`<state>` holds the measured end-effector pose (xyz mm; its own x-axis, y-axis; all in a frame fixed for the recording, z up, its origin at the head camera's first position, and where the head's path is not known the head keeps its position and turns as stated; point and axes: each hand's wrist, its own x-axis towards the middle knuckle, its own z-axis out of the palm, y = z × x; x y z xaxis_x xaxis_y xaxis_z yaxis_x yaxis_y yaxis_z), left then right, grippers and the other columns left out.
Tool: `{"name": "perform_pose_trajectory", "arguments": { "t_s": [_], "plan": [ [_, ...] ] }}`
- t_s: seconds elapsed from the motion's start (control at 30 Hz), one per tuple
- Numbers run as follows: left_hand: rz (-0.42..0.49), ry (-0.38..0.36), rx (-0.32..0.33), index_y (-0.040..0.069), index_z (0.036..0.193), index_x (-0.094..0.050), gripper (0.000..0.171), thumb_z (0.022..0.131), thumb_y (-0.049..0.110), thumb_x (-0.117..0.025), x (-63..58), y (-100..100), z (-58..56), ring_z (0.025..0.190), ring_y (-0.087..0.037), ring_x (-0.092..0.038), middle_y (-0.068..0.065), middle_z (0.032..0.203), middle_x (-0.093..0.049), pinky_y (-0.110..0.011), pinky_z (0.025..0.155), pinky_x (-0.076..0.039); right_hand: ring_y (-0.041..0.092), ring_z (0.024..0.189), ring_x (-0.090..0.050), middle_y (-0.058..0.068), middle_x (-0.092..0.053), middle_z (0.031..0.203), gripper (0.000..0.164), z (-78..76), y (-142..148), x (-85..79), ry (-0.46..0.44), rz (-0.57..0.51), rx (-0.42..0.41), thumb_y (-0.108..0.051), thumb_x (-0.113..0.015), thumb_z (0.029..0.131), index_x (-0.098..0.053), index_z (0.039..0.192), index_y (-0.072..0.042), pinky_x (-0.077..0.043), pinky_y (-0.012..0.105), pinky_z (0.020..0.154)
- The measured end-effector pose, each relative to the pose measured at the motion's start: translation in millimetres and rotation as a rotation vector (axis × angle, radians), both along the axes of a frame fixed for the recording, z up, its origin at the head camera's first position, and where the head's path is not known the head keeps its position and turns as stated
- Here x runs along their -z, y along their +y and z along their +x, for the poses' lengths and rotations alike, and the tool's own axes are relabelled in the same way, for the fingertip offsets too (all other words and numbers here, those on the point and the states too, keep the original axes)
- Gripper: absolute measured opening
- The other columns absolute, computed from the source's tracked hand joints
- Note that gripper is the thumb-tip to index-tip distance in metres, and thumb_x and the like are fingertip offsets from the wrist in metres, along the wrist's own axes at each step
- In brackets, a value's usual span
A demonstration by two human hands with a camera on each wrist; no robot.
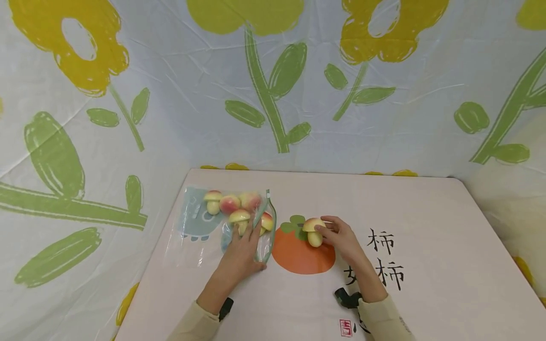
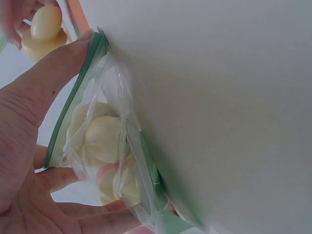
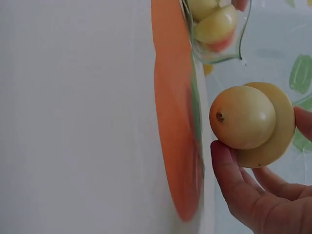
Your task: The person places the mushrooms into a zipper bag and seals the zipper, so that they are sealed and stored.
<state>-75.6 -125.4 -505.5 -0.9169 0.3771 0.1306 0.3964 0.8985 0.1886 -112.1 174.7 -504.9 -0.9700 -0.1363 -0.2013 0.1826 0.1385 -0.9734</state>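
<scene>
My left hand (image 1: 243,255) holds a clear zip bag (image 2: 105,87) at its mouth, the thumb against the green zip strip and the fingers spread along the bag. The mouth gapes to the right. Inside lie several toy mushrooms (image 1: 230,204) with red and yellow caps and pale stems, partly hidden by the fingers. To the right of the bag, my right hand (image 1: 343,239) grips another toy mushroom (image 3: 248,117) by its cap between thumb and fingers. Its stem points down toward me in the head view, over the printed persimmon.
A pale pink mat covers the table (image 1: 439,213), with an orange persimmon print (image 1: 298,260) and black characters (image 1: 390,272) to its right. The bag's flat end lies over a blue print (image 1: 192,208) at the left. A flower-printed curtain (image 1: 179,94) encloses the back and sides.
</scene>
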Motion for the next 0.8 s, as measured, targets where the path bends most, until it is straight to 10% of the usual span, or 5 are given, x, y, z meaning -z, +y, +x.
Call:
{"name": "perform_pose_trajectory", "arguments": {
  "t_s": [0.3,0.8],
  "plan": [
    [0.022,-0.031,-0.043,0.003,0.158,-0.023,0.129,0.059,0.041,-0.097,-1.2,2,1.7,0.124,-0.066,-0.037,-0.021,0.162,-0.02,-0.06,0.086,-0.052,0.03,0.108,-0.063,0.025,-0.056,0.132,0.065,-7.4,-30,3.6,0.007,-0.044,0.003,-0.032,-0.072,0.094,-0.045,0.143,0.001,-0.054,0.041,0.091],
    [-0.037,-0.035,-0.11,0.009,0.159,-0.022,0.131,0.058,0.046,-0.096,-2.1,6,3.1,0.128,-0.063,-0.037,-0.015,0.164,-0.02,-0.064,0.079,-0.051,0.03,0.095,-0.068,0.023,-0.062,0.125,0.058,-23.0,-76,4.0,0.016,-0.096,0.03,-0.027,-0.071,0.095,-0.048,0.141,0.001,-0.055,0.045,0.086]
  ]
}}
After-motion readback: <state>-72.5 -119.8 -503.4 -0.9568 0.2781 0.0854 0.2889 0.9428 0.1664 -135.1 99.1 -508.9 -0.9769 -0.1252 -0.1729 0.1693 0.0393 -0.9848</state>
